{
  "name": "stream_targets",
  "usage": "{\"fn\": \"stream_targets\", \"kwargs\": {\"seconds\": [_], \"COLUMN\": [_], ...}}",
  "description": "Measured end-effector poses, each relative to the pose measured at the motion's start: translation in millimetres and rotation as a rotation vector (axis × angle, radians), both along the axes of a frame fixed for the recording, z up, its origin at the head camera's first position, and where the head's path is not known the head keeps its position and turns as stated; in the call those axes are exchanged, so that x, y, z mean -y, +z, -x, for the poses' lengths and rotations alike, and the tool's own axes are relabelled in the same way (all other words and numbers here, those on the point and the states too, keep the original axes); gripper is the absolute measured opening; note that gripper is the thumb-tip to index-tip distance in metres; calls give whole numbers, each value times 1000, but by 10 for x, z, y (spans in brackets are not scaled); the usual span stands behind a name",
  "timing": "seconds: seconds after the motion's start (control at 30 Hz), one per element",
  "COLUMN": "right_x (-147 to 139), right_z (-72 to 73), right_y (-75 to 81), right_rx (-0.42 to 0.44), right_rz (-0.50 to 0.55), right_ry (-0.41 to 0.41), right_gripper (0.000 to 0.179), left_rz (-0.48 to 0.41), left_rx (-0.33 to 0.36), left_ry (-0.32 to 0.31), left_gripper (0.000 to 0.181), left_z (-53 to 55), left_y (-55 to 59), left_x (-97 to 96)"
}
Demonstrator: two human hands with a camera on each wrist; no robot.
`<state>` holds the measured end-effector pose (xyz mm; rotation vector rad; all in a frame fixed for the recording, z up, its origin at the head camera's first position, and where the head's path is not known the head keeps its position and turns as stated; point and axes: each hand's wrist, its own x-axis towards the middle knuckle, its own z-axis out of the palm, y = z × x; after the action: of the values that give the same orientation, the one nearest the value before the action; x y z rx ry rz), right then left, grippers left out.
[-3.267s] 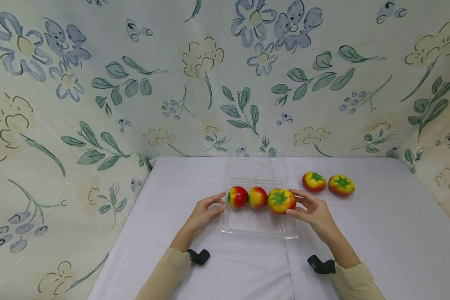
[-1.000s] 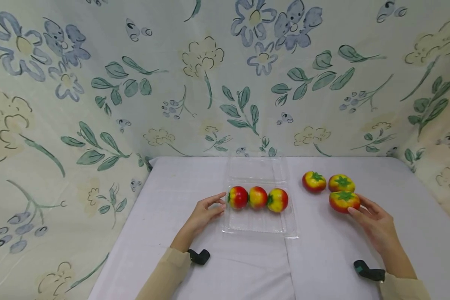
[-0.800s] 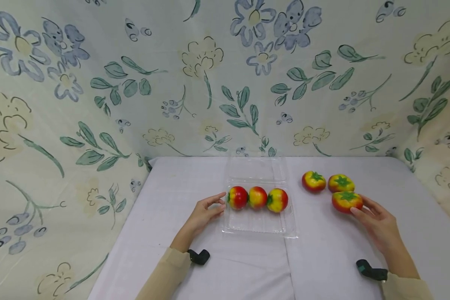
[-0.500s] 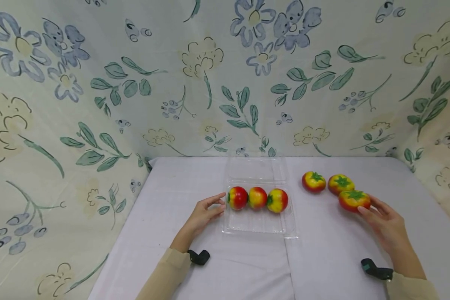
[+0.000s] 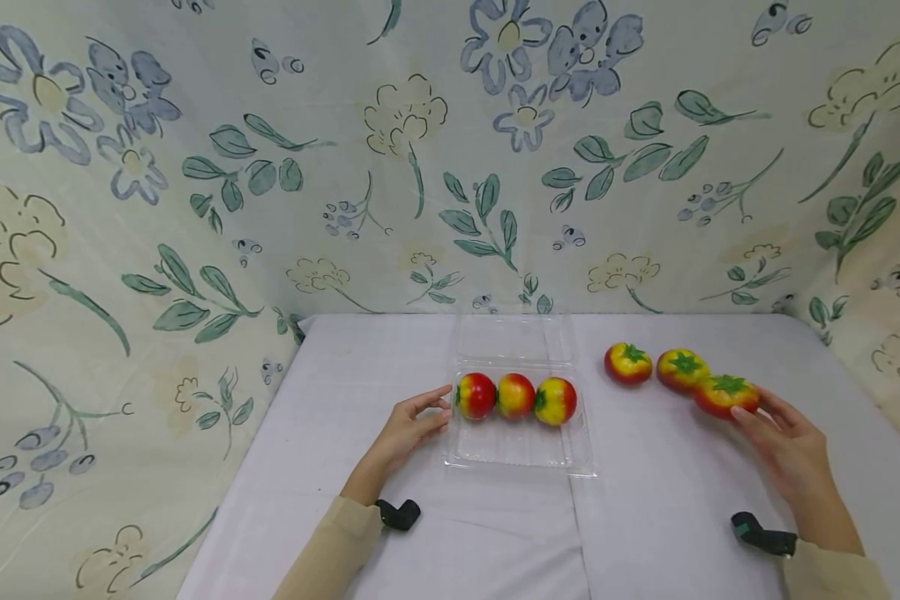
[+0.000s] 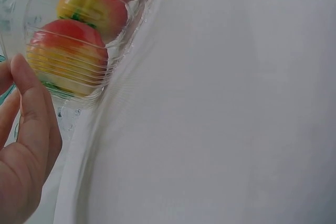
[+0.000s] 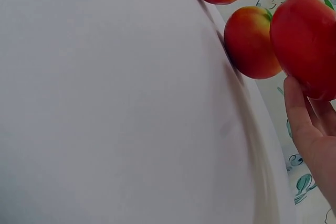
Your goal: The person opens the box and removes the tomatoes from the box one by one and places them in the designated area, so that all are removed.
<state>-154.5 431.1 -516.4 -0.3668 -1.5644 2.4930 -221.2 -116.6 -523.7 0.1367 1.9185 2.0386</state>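
Note:
My right hand [image 5: 787, 442] grips a red-and-yellow tomato [image 5: 726, 396] with a green star-shaped top, thumb in front and fingers at its right side. In the right wrist view the held tomato [image 7: 304, 45] overlaps a neighbouring tomato; whether they touch cannot be told. Two tomatoes, one farther left [image 5: 627, 364] and one nearer [image 5: 681, 370], rest on the cloth. My left hand [image 5: 408, 429] holds the left edge of a clear plastic clamshell container [image 5: 510, 450], fingers bent at its wall. Inside, three tomatoes [image 5: 515, 395] lie on their sides in a row along the back.
The container's clear lid [image 5: 513, 340] lies folded back behind it. A white cloth [image 5: 330, 375] with a fold line covers the table. Floral fabric [image 5: 450, 167] hangs behind and at the sides. Black wrist cameras [image 5: 397, 514] sit at both sleeve cuffs.
My right hand has carried its tomato from over the container's right end to the right side, beside the two loose tomatoes, drifting farther right lately. My left hand stays at the container.

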Motion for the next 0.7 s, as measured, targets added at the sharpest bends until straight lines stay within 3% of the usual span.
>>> {"fn": "stream_targets", "kwargs": {"seconds": [0.17, 0.27, 0.4, 0.6, 0.7], "right_x": [-9, -37, -76, -94, -114], "right_z": [20, 32, 55, 114, 135], "right_y": [6, 2, 2, -2, -21], "right_rx": [61, 54, -2, 53, 22], "right_rz": [-48, -36, 46, 45, 95], "right_ry": [-25, -33, -49, -93, -131], "right_gripper": [62, 59, 53, 62, 56], "left_rz": [-3, -4, -11, -16, -16], "left_rx": [4, 4, 4, 1, 2], "left_ry": [1, 2, 3, 6, 3], "left_gripper": [49, 49, 49, 49, 49], "left_z": [-2, -5, -7, -12, -15], "left_y": [7, 8, 1, -9, -13], "left_x": [-1, 0, 4, 12, 15]}}
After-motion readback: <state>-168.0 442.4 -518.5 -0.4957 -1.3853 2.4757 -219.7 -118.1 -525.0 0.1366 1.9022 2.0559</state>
